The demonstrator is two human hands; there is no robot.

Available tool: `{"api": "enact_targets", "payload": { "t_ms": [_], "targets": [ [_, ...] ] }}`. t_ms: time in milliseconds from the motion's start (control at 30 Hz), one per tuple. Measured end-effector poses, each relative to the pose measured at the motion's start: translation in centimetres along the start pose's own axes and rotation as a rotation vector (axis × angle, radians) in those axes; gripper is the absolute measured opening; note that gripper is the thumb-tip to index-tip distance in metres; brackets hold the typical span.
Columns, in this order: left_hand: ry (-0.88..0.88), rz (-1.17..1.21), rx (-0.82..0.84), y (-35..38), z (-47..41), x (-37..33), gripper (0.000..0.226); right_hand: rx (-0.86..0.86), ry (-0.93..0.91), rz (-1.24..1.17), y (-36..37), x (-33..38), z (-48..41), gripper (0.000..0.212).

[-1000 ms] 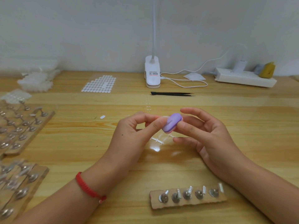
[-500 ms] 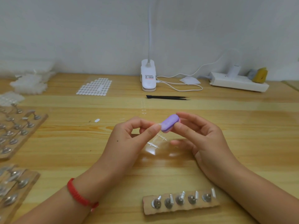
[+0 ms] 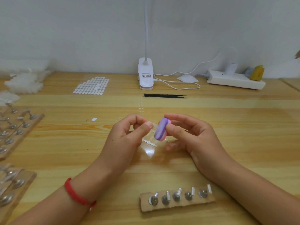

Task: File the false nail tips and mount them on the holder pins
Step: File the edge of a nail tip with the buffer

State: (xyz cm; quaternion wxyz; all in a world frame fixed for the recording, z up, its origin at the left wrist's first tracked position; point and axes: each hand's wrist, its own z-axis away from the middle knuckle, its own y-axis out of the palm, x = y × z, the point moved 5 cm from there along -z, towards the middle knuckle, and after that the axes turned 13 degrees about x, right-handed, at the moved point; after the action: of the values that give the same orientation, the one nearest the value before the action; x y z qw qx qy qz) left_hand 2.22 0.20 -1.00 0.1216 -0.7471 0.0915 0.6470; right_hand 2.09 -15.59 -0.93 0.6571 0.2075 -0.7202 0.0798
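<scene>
My right hand (image 3: 193,137) pinches a small purple and pink file block (image 3: 160,131) between thumb and fingers, tilted nearly upright. My left hand (image 3: 128,137) pinches a clear false nail tip (image 3: 153,127) right beside the block; the tip is hard to make out. Under the hands lies a clear plastic sprue (image 3: 151,142) with more tips. Near the front edge sits a cardboard strip (image 3: 178,204) with several metal holder pins (image 3: 177,195), each carrying a clear tip.
Wooden boards with metal pins (image 3: 17,127) line the left side. Black tweezers (image 3: 164,95), a sheet of white adhesive dots (image 3: 91,86), a clip lamp base (image 3: 145,75), its cable and a power strip (image 3: 235,80) lie at the back. One loose white dot (image 3: 94,119) rests left of centre.
The file block has turned from lying flat to nearly upright in my right hand. Both hands stay together over the sprue.
</scene>
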Motion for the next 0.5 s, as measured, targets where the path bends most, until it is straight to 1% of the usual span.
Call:
{"api": "enact_targets", "payload": {
  "t_ms": [100, 200, 300, 500],
  "targets": [
    [0.007, -0.025, 0.018, 0.21, -0.06, 0.01, 0.018, 0.04, -0.003, 0.036, 0.19, -0.1, 0.01, 0.027],
    [0.016, -0.019, 0.022, 0.34, -0.12, 0.07, 0.015, 0.047, 0.003, 0.006, 0.23, -0.2, 0.02, 0.033],
    [0.012, -0.001, 0.033, 0.32, -0.16, 0.17, 0.015, 0.059, 0.008, 0.005, 0.29, -0.22, -0.07, 0.028],
    [0.037, -0.028, 0.077, 0.67, -0.01, -0.1, 0.017, 0.045, 0.026, 0.022, 0.26, -0.28, -0.08, 0.028]
  ]
}}
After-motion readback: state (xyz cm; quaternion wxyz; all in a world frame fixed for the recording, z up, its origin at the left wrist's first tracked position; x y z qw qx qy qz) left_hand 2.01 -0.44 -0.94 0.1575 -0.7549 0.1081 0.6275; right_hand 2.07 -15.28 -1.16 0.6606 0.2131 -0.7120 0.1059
